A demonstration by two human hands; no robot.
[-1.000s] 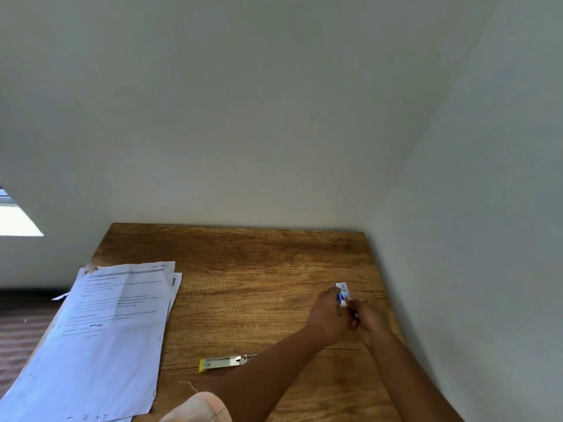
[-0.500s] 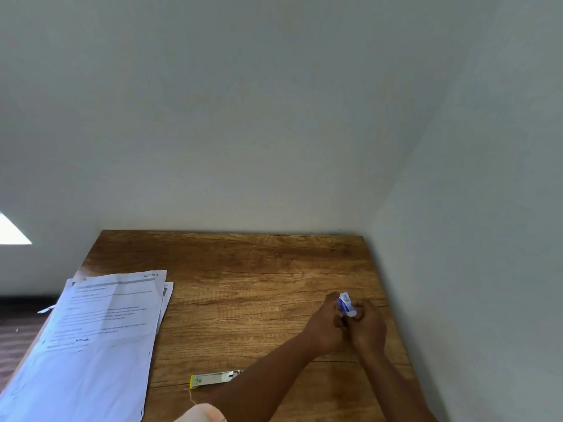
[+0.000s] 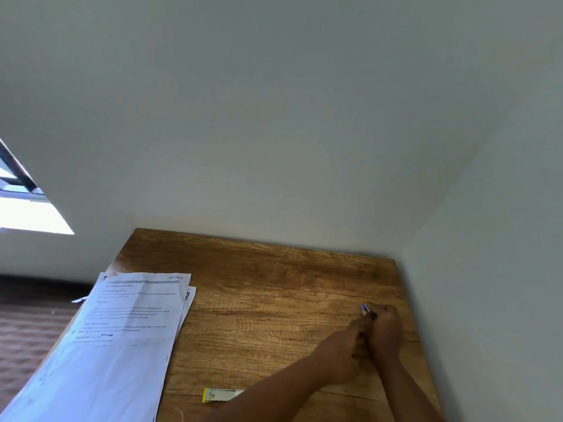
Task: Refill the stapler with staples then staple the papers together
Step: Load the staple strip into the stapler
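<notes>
While both hands meet near the right edge of the wooden bench (image 3: 259,300), the left hand (image 3: 344,357) and the right hand (image 3: 384,332) each have their grip clenched round a small blue-and-white staple box (image 3: 365,309), of which only the tip shows above the fingers. A yellow-ended stapler (image 3: 222,395) lies flat near the front edge, partly behind the left forearm. Printed papers (image 3: 122,336) lie stacked on the bench's left side, overhanging its edge.
</notes>
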